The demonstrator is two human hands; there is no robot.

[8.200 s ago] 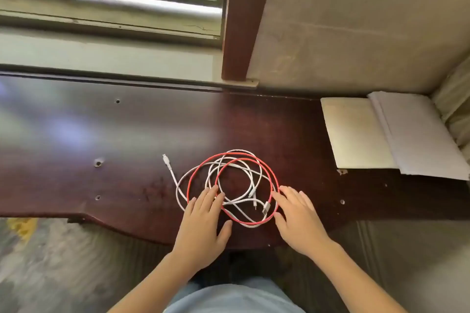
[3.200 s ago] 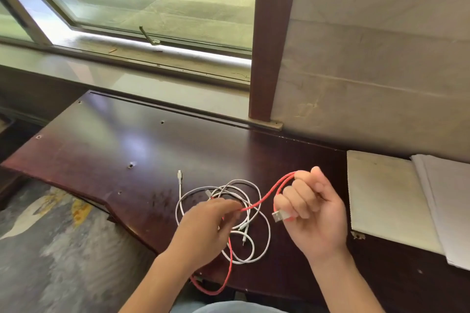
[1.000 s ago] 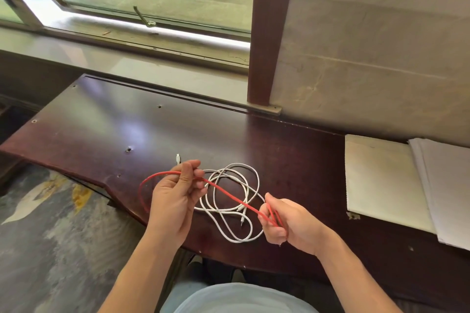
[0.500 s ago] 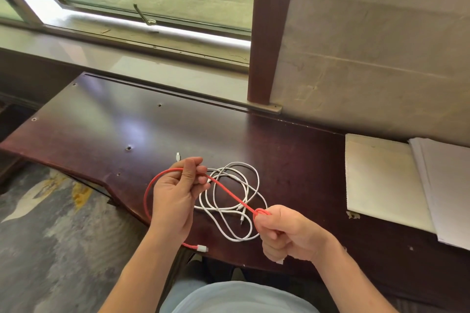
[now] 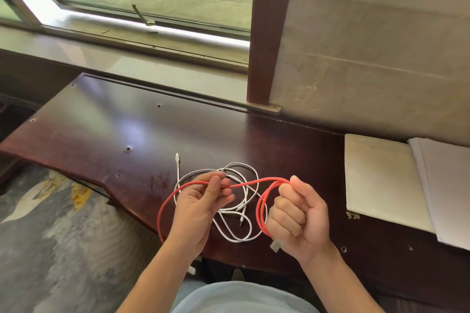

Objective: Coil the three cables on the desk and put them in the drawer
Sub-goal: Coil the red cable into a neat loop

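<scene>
Head view: one red cable (image 5: pixel 251 182) (two hands).

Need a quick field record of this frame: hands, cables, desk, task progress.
left hand: pinches red cable's free length
right hand: fist round red loops
red cable: partly coiled, off the desk
white cables: loose tangle on desk, uncoiled
desk: dark wood, papers at right
drawer: not in view
progress: first cable mid-coil
</scene>
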